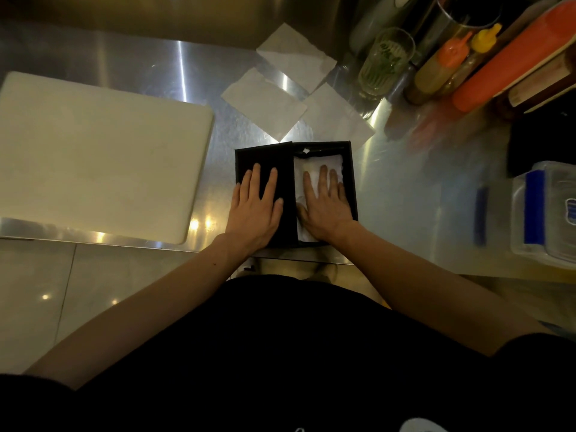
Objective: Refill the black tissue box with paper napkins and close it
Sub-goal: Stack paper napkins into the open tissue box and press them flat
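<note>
— Head view, near edge of the steel counter (405, 182)?

— Black tissue box (350, 182) there, at the counter's front edge, straight ahead of the body. Lid panel (265, 160) covering the left half; right half open, showing white paper napkins (311, 169) inside.

— Left hand (254, 207)?

— Flat, palm down on the lid panel. Fingers (256, 173) straight and slightly spread, gripping nothing.

— Right hand (327, 204)?

— Flat too, palm down on the napkins inside the open half. Fingers (323, 176) extended and a little apart, pressing on the stack, pinching nothing. Thumb near the lid's edge.

— Beyond the box?

— Three loose napkin sheets (265, 101) spread on the counter, partly overlapping, the nearest one touching or tucked behind the box's far right corner; cannot tell which.

— To the left?

— White cutting board (93, 151), well apart from the box, lying flat.

— To the right?

— Far corner: a ribbed drinking glass (385, 60), squeeze bottles with an orange cap (453, 54) and a yellow cap (484, 39), and a large orange bottle (505, 63) lying tilted. Nearer, a clear plastic container with blue clips (542, 210), blurred.
</note>
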Tool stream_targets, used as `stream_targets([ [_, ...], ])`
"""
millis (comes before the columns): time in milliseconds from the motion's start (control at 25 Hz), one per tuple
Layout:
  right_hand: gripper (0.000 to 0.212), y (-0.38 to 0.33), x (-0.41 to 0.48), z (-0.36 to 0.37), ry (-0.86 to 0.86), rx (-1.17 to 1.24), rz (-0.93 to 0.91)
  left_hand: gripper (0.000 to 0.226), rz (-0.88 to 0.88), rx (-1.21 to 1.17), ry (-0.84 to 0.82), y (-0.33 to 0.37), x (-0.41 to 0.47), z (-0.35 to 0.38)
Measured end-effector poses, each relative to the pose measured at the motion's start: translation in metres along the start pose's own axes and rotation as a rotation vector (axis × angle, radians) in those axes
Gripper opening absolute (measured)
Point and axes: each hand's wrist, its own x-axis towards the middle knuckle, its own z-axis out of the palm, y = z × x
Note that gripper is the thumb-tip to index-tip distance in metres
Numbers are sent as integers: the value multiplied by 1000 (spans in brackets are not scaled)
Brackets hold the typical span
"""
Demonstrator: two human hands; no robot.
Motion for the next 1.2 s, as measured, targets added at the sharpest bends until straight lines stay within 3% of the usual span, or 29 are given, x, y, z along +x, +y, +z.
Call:
stream_targets([
  [240, 56, 16, -13, -43, 374, 262, -103, 60, -2, -72, 38, -4, 0, 8],
  [400, 39, 41, 8, -71, 561, 565, -30, 60, -14, -75, 55, -5, -1, 14],
  [560, 34, 68, 57, -86, 589, 683, 77, 60, -29, -69, 59, -3, 1, 14],
  [880, 37, 106, 131, -80, 395, 523, 138, 60, -79, -86, 48, 8, -1, 8],
  [1200, 22, 100, 146, -74, 404, 414, 115, 58, -133, -113, 44, 17, -3, 6],
])
